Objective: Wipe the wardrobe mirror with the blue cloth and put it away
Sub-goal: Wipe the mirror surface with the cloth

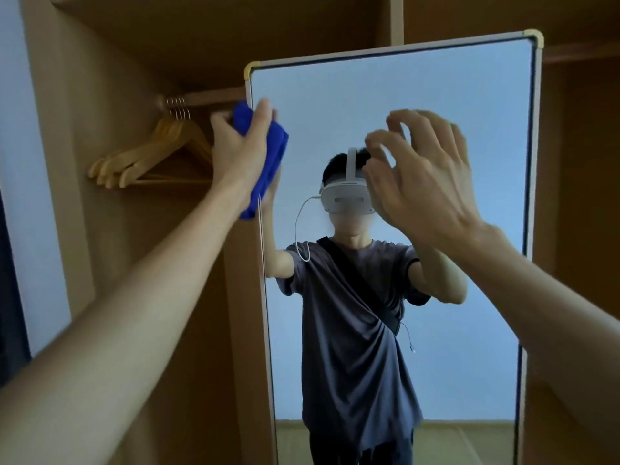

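A tall wardrobe mirror (419, 105) with a pale frame and gold corner caps stands upright in front of me. My left hand (236, 146) grips a bunched blue cloth (268, 156) at the mirror's upper left edge, where the cloth hangs down over the frame. My right hand (426, 176) is raised before the middle of the glass, fingers spread and curled, holding nothing. Whether its fingertips touch the glass I cannot tell. The mirror reflects a person with both arms raised.
An open wooden wardrobe (134, 55) surrounds the mirror. Several wooden hangers (157, 152) hang from a rail at the left, just behind my left hand. A shelf runs above them. A pale wall (20, 162) lies at the far left.
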`<action>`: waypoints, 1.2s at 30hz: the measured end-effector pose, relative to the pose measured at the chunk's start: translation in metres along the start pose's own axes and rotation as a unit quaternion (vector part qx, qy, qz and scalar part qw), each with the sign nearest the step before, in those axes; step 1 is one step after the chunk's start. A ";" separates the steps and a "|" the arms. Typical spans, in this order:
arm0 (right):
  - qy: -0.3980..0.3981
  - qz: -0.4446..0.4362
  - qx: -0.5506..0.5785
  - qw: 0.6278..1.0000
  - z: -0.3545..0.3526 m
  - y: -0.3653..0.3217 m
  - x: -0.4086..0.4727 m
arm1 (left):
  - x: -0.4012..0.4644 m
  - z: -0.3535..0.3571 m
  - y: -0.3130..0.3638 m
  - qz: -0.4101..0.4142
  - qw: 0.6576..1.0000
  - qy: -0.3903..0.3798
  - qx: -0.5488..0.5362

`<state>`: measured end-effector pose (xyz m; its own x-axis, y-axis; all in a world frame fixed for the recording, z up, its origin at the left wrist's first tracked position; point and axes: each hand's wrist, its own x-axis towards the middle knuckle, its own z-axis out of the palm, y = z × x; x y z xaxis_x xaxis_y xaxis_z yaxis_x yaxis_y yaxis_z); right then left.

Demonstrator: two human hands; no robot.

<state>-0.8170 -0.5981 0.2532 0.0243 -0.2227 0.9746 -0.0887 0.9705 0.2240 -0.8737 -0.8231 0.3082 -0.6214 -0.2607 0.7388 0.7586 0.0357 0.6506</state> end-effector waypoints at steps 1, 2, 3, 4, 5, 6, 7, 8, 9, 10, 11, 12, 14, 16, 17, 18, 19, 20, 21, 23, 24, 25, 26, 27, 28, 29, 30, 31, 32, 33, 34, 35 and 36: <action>-0.005 -0.006 -0.006 1.000 -0.003 -0.001 -0.009 | 0.007 0.002 0.005 0.013 1.000 0.007 0.006; -0.010 -0.012 -0.011 1.000 -0.005 -0.003 -0.018 | 0.010 0.005 0.006 0.025 1.000 0.012 0.013; -0.015 -0.017 -0.013 1.000 -0.008 -0.008 -0.028 | 0.009 0.006 0.005 0.035 0.999 0.015 0.017; -0.021 -0.018 -0.016 1.000 -0.010 -0.012 -0.040 | 0.005 0.006 0.000 0.041 0.999 0.018 0.022; -0.027 -0.014 -0.021 0.999 -0.013 -0.017 -0.052 | -0.001 0.005 -0.006 0.044 0.999 0.020 0.022; -0.035 -0.005 -0.026 0.999 -0.015 -0.022 -0.065 | -0.008 0.004 -0.014 0.044 0.999 0.020 0.022; -0.046 0.007 -0.029 0.999 -0.016 -0.027 -0.078 | -0.017 0.002 -0.022 0.040 0.999 0.021 0.023; -0.058 0.018 -0.030 0.998 -0.015 -0.032 -0.090 | -0.028 -0.001 -0.031 0.038 0.999 0.023 0.028; -0.073 0.028 -0.032 0.996 -0.015 -0.036 -0.101 | -0.040 -0.005 -0.039 0.034 0.999 0.023 0.033; -0.087 0.033 -0.038 0.995 -0.014 -0.040 -0.110 | -0.052 -0.009 -0.050 0.031 0.999 0.022 0.036; -0.099 0.035 -0.044 0.993 -0.012 -0.041 -0.117 | -0.066 -0.012 -0.060 0.027 0.999 0.018 0.034; -0.105 0.034 -0.049 0.993 -0.012 -0.042 -0.121 | -0.079 -0.015 -0.070 0.023 0.999 0.016 0.034; -0.107 0.034 -0.052 0.992 -0.011 -0.042 -0.123 | -0.102 -0.021 -0.087 0.011 0.999 0.012 0.039; -0.104 0.038 -0.050 0.993 -0.010 -0.041 -0.123 | -0.111 -0.024 -0.095 -0.002 0.999 0.004 0.043; -0.103 0.039 -0.050 0.993 -0.010 -0.041 -0.123 | -0.109 -0.025 -0.095 -0.006 0.999 -0.002 0.046; -0.103 0.039 -0.052 0.993 -0.009 -0.041 -0.123 | -0.104 -0.025 -0.093 -0.011 0.999 -0.007 0.048; -0.103 0.038 -0.053 0.993 -0.009 -0.041 -0.123 | -0.097 -0.024 -0.088 -0.014 0.999 -0.009 0.045; -0.102 0.038 -0.053 0.993 -0.008 -0.042 -0.124 | -0.087 -0.022 -0.082 -0.014 0.999 -0.006 0.043; -0.099 0.039 -0.054 0.993 -0.007 -0.042 -0.124 | -0.077 -0.019 -0.074 -0.008 0.999 -0.002 0.039; -0.096 0.041 -0.055 0.993 -0.004 -0.044 -0.125 | -0.058 -0.013 -0.057 0.005 1.000 -0.001 0.027; -0.093 0.041 -0.055 0.993 -0.004 -0.044 -0.126 | -0.052 -0.011 -0.050 0.010 1.000 -0.003 0.021; -0.091 0.040 -0.055 0.994 -0.003 -0.044 -0.126 | -0.048 -0.009 -0.046 0.012 1.000 -0.004 0.016; -0.088 0.039 -0.055 0.994 -0.003 -0.044 -0.127 | -0.048 -0.009 -0.047 0.013 1.000 -0.003 0.017; -0.087 0.037 -0.054 0.994 -0.004 -0.044 -0.127 | -0.053 -0.010 -0.050 0.015 1.000 -0.001 0.023; -0.085 0.036 -0.055 0.994 -0.004 -0.043 -0.127 | -0.061 -0.012 -0.056 0.018 0.999 -0.001 0.033; -0.085 0.035 -0.056 0.994 -0.004 -0.042 -0.127 | -0.071 -0.015 -0.065 0.020 0.999 -0.004 0.041; -0.086 0.035 -0.058 0.994 -0.003 -0.042 -0.127 | -0.082 -0.018 -0.074 0.020 0.999 -0.008 0.045; -0.086 0.035 -0.058 0.994 -0.002 -0.042 -0.128 | -0.096 -0.022 -0.085 0.015 0.999 -0.013 0.049; -0.085 0.036 -0.058 0.994 -0.002 -0.042 -0.129 | -0.110 -0.025 -0.095 0.006 0.999 -0.018 0.050; -0.082 0.037 -0.056 0.994 -0.001 -0.042 -0.129 | -0.125 -0.029 -0.107 -0.005 0.998 -0.023 0.050; -0.080 0.036 -0.055 0.995 0.000 -0.042 -0.130 | -0.141 -0.033 -0.120 -0.017 0.998 -0.029 0.048; -0.078 0.035 -0.053 0.995 0.000 -0.041 -0.130 | -0.157 -0.038 -0.134 -0.029 0.998 -0.035 0.045; -0.078 0.034 -0.052 0.995 0.001 -0.041 -0.130 | -0.174 -0.043 -0.147 -0.041 0.997 -0.041 0.042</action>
<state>-0.8171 -0.6090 0.1171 -0.1333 -0.1597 0.9781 0.0190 0.9863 0.1637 -0.8689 -0.8240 0.0759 -0.6971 -0.1870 0.6922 0.6874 0.1000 0.7193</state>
